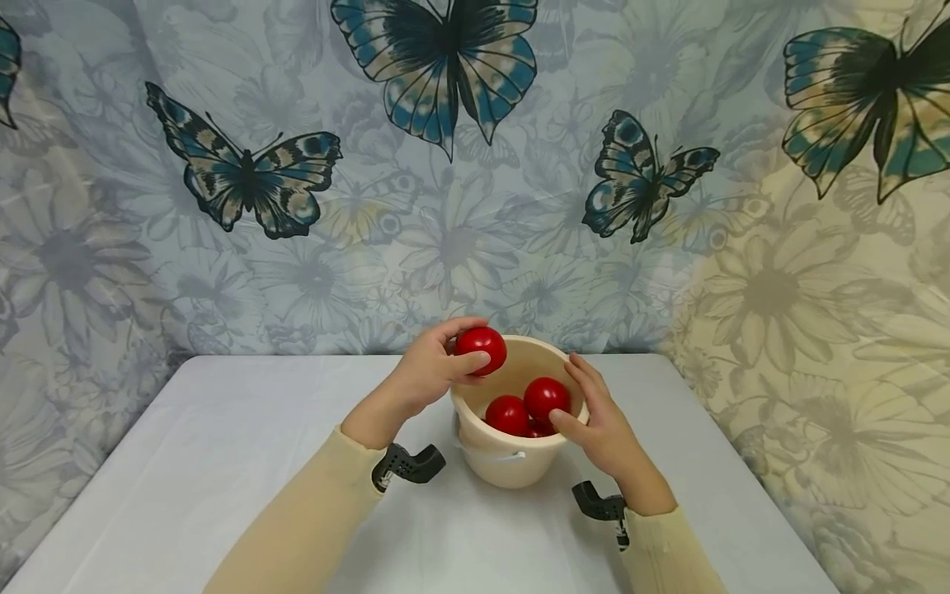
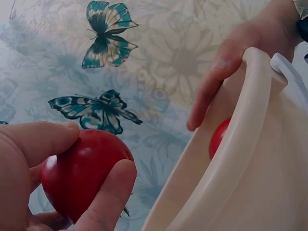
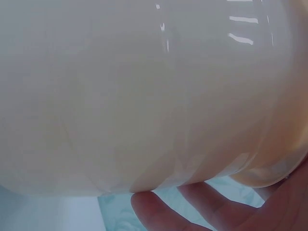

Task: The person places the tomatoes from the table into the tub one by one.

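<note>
Between thumb and fingers, my left hand (image 1: 425, 373) holds a red tomato (image 1: 484, 340) at the left rim of a cream bucket (image 1: 508, 474). The left wrist view shows that tomato (image 2: 82, 168) apart from the bucket wall (image 2: 274, 159), with a bit of green stem below. My right hand (image 1: 607, 433) grips the bucket's right rim, thumb over the edge; in the right wrist view its fingers (image 3: 159, 211) lie along the outer wall. Inside the bucket sit two red tomatoes (image 1: 547, 399), and part of another (image 1: 538, 430) shows beneath them.
The bucket stands on a table with a white cloth (image 1: 260, 462). A pale bucket handle (image 1: 493, 456) hangs down its front. Behind the table hangs a floral cloth backdrop (image 1: 460, 272) with butterflies. Each wrist carries a black camera mount (image 1: 416, 464).
</note>
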Demonstrator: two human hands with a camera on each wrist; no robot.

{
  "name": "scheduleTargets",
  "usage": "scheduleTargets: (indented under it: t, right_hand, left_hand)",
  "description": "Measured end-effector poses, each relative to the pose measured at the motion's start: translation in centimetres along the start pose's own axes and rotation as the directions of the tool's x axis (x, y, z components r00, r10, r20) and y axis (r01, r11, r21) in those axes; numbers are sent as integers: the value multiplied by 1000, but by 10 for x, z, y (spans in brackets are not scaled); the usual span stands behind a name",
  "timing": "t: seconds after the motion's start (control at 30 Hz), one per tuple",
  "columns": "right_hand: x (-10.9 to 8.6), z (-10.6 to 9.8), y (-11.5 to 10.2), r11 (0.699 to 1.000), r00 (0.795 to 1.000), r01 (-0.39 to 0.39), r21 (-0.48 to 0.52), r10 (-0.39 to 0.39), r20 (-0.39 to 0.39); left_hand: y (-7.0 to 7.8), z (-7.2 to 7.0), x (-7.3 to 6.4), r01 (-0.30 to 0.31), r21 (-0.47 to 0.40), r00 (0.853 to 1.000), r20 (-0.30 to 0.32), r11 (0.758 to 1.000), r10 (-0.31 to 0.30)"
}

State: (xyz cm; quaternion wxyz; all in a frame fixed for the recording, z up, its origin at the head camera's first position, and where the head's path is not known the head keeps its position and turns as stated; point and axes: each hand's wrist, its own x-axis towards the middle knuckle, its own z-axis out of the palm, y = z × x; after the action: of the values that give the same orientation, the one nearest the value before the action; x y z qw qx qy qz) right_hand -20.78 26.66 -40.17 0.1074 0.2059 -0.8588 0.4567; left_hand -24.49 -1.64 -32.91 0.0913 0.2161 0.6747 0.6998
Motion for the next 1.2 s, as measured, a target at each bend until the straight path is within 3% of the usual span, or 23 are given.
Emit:
scheduleTargets:
  t: [0.33,0.63,0.77,0.87,0.97,1.03,1.1,1.2]
  right_hand:
    - [0,0,-1,1000,1000,7,-16,-7,2]
    - [0,0,-1,1000,1000,10,3,-10,-4]
    - [-1,2,0,1000,1000,10,0,-10,-2]
    - [-1,2,-1,1000,1000,9,-8,-9,3]
    - [0,3,-2,1000,1000,15,-7,-15,8]
    - [1,3,-3,1000,1000,15,-6,-15,8]
    - [1,4,-4,1000,1000,17,-2,-17,2]
    - [0,4,-4,1000,1000,18,-4,-18,-2]
  left_hand:
    - [-5,6,1,18,24,1000,9,1000,-18]
    - [-9,2,-3,26,-86,994,104,996,-17]
    - [-11,-4,-10,-4,-33,998,61,999,6]
    - [-9,-11,-20,-22,121,1000,-16,992,24]
    - [-3,-19,-32,-16,331,994,-93,944,50]
    - [2,-26,-40,-13,474,990,-115,881,76]
    - [5,-31,-47,-2,604,988,-122,797,95]
    - [5,-39,-56,91,782,982,-172,617,73]
